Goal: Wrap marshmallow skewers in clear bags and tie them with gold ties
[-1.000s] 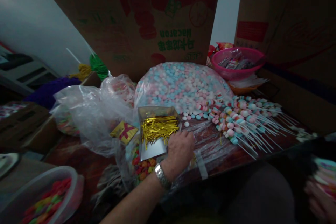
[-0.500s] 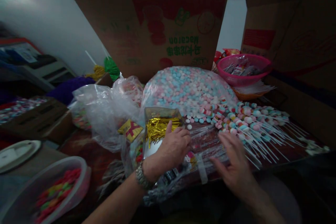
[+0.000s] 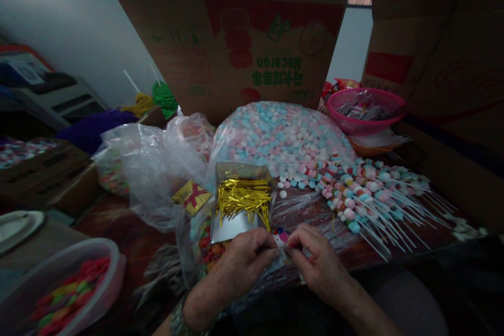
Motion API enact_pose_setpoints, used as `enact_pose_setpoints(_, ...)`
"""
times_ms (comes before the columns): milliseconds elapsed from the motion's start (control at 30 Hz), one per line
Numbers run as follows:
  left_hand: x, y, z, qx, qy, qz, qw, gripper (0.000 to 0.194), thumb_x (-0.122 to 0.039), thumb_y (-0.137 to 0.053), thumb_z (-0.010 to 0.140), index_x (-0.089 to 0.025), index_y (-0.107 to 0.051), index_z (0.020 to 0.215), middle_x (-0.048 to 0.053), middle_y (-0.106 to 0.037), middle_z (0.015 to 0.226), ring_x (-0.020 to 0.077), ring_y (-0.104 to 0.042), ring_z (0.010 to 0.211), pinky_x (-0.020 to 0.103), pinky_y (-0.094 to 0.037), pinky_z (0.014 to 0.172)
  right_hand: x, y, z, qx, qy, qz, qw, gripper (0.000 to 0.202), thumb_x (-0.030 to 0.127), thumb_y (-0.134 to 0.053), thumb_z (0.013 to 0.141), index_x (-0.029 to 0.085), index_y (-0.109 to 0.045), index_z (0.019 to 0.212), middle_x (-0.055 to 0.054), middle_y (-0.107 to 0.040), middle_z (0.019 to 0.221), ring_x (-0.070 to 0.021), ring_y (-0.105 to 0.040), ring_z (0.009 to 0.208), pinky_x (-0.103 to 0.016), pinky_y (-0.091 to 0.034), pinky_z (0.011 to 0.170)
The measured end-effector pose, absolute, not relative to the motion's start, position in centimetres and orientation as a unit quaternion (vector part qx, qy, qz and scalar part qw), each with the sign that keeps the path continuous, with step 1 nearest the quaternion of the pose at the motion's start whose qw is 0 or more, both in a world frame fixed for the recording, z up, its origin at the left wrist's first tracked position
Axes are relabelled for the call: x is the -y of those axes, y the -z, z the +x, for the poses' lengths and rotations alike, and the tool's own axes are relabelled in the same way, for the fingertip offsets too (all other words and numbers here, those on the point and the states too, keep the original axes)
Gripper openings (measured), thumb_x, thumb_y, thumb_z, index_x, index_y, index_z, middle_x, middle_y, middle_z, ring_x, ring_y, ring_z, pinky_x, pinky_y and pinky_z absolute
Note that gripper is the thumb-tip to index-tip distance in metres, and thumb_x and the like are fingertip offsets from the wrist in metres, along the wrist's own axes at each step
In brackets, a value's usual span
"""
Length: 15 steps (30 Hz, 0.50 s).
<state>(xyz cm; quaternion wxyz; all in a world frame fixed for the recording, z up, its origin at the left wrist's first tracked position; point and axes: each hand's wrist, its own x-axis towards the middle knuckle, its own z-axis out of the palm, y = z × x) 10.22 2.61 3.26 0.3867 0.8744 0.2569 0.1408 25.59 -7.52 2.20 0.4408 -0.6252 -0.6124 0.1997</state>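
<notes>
Head view: left hand (image 3: 246, 260) and right hand (image 3: 317, 260) side by side at near table edge, fingertips meeting, both pinching a small clear wrapper (image 3: 282, 244) between them. Just beyond, touching distance: open box of gold twist ties (image 3: 244, 199). Farther right, marshmallow skewers (image 3: 370, 189) fanned on wooden table (image 3: 129, 236)

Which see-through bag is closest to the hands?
The small clear packet of gold twist ties, just beyond the left hand and right hand. The big bag of pink, blue and white candies lies farther back.
</notes>
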Motion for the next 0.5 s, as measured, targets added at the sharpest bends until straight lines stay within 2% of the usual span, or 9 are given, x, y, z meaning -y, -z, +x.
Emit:
enact_pose_setpoints(100,-2.3,-3.4,11.2,-0.242,-0.162,0.869,0.401,0.011,-0.024,-0.052,0.081,-0.017,-0.058,0.074,-0.001,-0.060,0.068,0.0116,-0.055,0.064,0.020,-0.040,0.058,7.7,-1.9,26.2,0.597,-0.168,-0.661,0.423,0.019,0.024,-0.049,0.085,0.018,-0.051,0.068,0.000,-0.054,0.066,-0.0143,-0.050,0.069,-0.024,-0.037,0.063)
enact_pose_setpoints(200,-1.9,-2.8,11.7,-0.243,-0.196,0.859,0.407,0.008,-0.024,-0.056,0.079,-0.017,-0.058,0.076,-0.001,-0.060,0.067,0.0112,-0.054,0.062,0.020,-0.041,0.057,7.4,-0.9,26.3,0.610,-0.134,-0.676,0.391,0.035,0.034,-0.042,0.089,0.018,-0.048,0.059,0.001,-0.051,0.058,-0.0131,-0.049,0.061,-0.023,-0.036,0.057)
enact_pose_setpoints(333,-2.0,-1.6,11.6,-0.238,-0.229,0.859,0.391,0.016,-0.026,-0.051,0.083,-0.017,-0.057,0.072,0.000,-0.060,0.062,0.0110,-0.055,0.058,0.020,-0.041,0.055,7.8,-0.6,29.1,0.568,-0.043,-0.755,0.324,0.050,0.043,-0.030,0.091,0.019,-0.045,0.050,0.002,-0.047,0.048,-0.0112,-0.047,0.049,-0.021,-0.037,0.051)
enact_pose_setpoints(400,-2.6,-1.2,11.2,-0.248,-0.247,0.859,0.373,0.019,-0.027,-0.048,0.086,-0.017,-0.058,0.073,0.000,-0.059,0.060,0.0115,-0.055,0.056,0.021,-0.041,0.054,8.7,-1.2,32.8,0.491,0.021,-0.816,0.306,0.048,0.041,-0.028,0.091,0.019,-0.051,0.055,-0.002,-0.052,0.053,-0.0143,-0.051,0.054,-0.024,-0.038,0.053)
enact_pose_setpoints(467,-3.3,-1.1,10.8,-0.249,-0.274,0.860,0.352,0.021,-0.027,-0.046,0.087,-0.017,-0.059,0.075,0.001,-0.059,0.061,0.0125,-0.055,0.059,0.022,-0.042,0.057,9.6,-1.8,37.1,0.423,0.067,-0.859,0.279,0.040,0.038,-0.034,0.088,0.017,-0.058,0.064,-0.010,-0.059,0.066,-0.0220,-0.055,0.068,-0.031,-0.040,0.059)
enact_pose_setpoints(500,-3.6,-1.1,10.6,-0.243,-0.290,0.860,0.342,0.021,-0.027,-0.045,0.087,-0.017,-0.060,0.076,0.001,-0.060,0.064,0.0132,-0.056,0.062,0.023,-0.043,0.059,9.9,-1.8,39.1,0.390,0.073,-0.887,0.236,0.037,0.037,-0.038,0.086,0.016,-0.060,0.065,-0.014,-0.060,0.070,-0.0257,-0.056,0.071,-0.034,-0.040,0.059)
